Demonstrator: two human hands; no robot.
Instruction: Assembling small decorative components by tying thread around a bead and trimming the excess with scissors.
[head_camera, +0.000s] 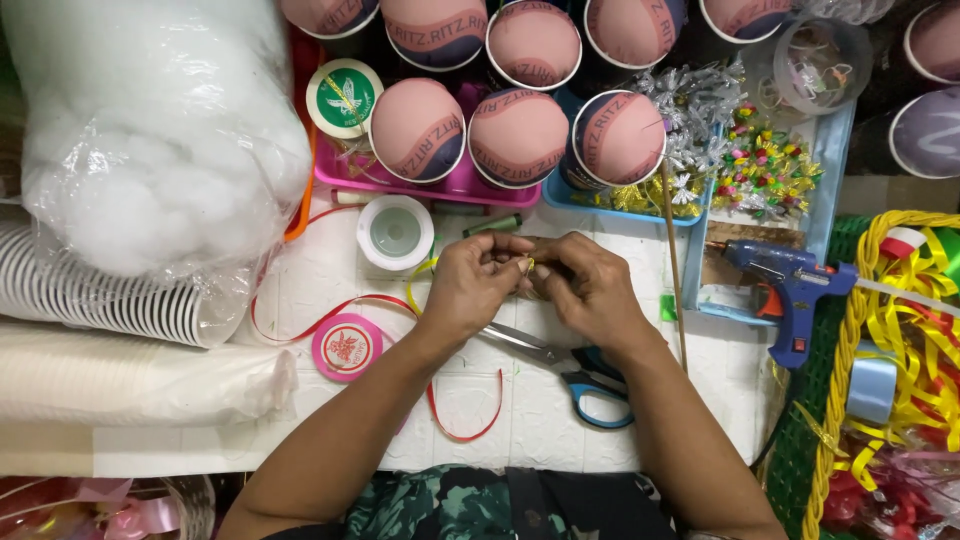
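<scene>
My left hand (476, 285) and my right hand (586, 288) meet over the middle of the white work surface (530, 410). Their fingertips pinch a small piece of yellow ribbon (527, 266) between them. A thin yellow strand (415, 280) curls away from my left hand toward a white ribbon spool (395, 232). Most of the pinched piece is hidden by my fingers. Scissors with blue and black handles (585, 378) lie under my right forearm.
Red ribbon (470, 425) loops across the surface from a pink spool (346, 347). Pink-topped cups (417, 130) fill trays at the back. A blue glue gun (790, 285) lies right, beside a yellow-trimmed basket (850, 340). A bag of white stuffing (150, 140) and stacked cups (100, 290) sit left.
</scene>
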